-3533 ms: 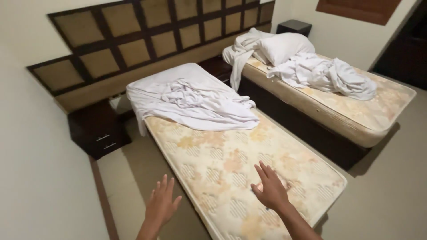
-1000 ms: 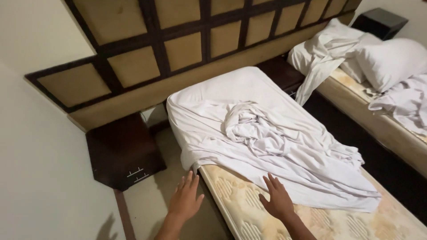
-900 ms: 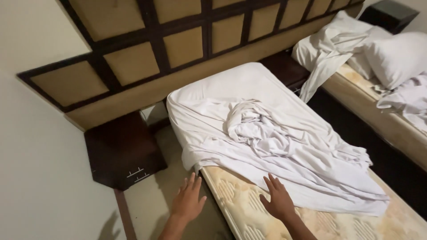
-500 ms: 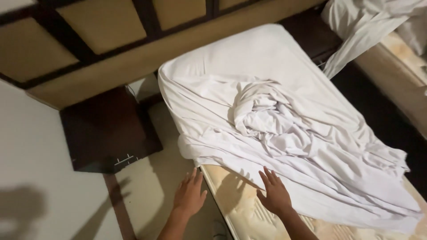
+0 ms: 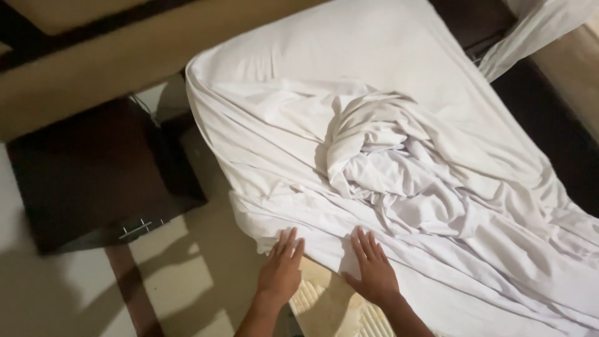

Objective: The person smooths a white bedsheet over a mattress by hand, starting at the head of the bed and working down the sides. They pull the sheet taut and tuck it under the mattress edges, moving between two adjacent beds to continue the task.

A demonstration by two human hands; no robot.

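Observation:
A crumpled white bed sheet (image 5: pixel 399 162) covers the head end of a single bed, bunched into a knot near the middle. Its loose lower edge lies across the bare patterned mattress (image 5: pixel 324 306). My left hand (image 5: pixel 282 267) lies flat with fingers spread, fingertips touching the sheet's edge at the bed's side. My right hand (image 5: pixel 373 265) rests palm down, fingers apart, on the same edge a little further onto the bed. Neither hand grips the fabric.
A dark wooden bedside table (image 5: pixel 93 181) stands left of the bed, against the padded headboard wall (image 5: pixel 93 56). Pale floor (image 5: pixel 187 274) shows between table and bed. Another bed's white sheet (image 5: pixel 536 37) hangs at the top right across a dark gap.
The view has closed in on the head of the bed. Both hands have moved forward from over the bare mattress onto the sheet's lower edge.

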